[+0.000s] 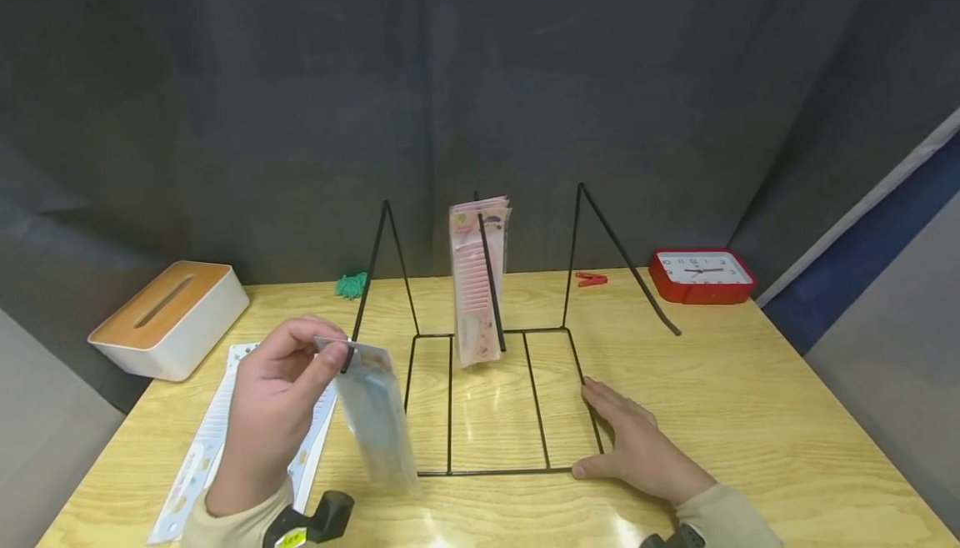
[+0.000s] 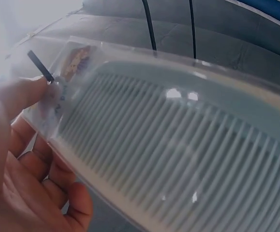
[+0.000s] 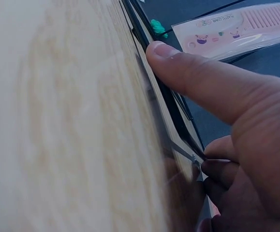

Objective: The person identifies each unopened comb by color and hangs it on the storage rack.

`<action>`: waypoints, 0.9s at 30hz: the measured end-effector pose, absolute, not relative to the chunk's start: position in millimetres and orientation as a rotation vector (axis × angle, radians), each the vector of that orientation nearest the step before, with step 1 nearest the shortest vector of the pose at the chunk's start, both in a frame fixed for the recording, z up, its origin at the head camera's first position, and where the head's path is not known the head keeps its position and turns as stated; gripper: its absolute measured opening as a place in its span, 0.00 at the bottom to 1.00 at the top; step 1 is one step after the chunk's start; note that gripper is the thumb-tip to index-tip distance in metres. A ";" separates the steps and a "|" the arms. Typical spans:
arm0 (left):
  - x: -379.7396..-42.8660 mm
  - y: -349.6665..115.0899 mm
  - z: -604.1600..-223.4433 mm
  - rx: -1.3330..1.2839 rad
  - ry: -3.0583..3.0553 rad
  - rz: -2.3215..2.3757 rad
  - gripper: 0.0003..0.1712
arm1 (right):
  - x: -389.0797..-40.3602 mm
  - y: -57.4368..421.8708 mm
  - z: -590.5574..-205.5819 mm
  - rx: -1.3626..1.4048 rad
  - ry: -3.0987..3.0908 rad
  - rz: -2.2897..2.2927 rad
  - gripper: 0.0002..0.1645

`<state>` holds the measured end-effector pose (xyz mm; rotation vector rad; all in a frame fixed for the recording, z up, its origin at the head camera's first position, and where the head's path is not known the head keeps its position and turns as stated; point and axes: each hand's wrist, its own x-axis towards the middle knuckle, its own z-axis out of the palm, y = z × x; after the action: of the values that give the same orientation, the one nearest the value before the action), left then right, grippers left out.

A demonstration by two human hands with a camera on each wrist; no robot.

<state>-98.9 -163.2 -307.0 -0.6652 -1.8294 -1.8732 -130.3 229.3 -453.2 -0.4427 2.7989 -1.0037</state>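
Observation:
My left hand (image 1: pixel 273 402) pinches the top of a clear-packaged light blue comb (image 1: pixel 375 414) between thumb and fingertips. The tip of the black wire rack's left prong (image 1: pixel 367 285) shows at the package's top edge, right by the thumb; in the left wrist view the prong end (image 2: pixel 40 66) sticks out beside the thumb. The comb (image 2: pixel 178 140) hangs tilted, its teeth visible through the plastic. My right hand (image 1: pixel 641 448) holds the front right corner of the rack's base (image 1: pixel 510 471), thumb on the front bar and fingers at the side bar. Packaged pink combs (image 1: pixel 474 298) hang on the middle prong.
More packaged blue combs (image 1: pixel 195 456) lie on the table under my left forearm. A white tissue box (image 1: pixel 202 319) with a wooden lid stands left. Green string (image 1: pixel 350 285), a red clip (image 1: pixel 591 279) and a red clock (image 1: pixel 701 294) lie along the back. The right prong (image 1: pixel 630 260) is bare.

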 end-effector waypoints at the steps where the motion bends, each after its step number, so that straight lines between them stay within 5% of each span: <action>1: -100.3 -162.6 -306.7 -0.656 -1.828 -1.877 0.08 | -130.4 229.1 -453.3 -0.449 2.798 -1.006 0.70; 7: -116.6 -159.8 -297.3 -0.469 -1.949 -1.829 0.01 | -130.7 228.8 -453.3 -0.425 2.789 -1.007 0.71; 27: -219.9 -157.7 -269.1 -0.176 -2.266 -1.657 0.19 | -131.3 230.8 -453.0 -0.407 2.763 -1.026 0.70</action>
<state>-219.9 -157.7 -269.1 -0.1756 -2.2663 -1.6567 -131.3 230.8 -453.0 -0.4067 2.7629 -1.0262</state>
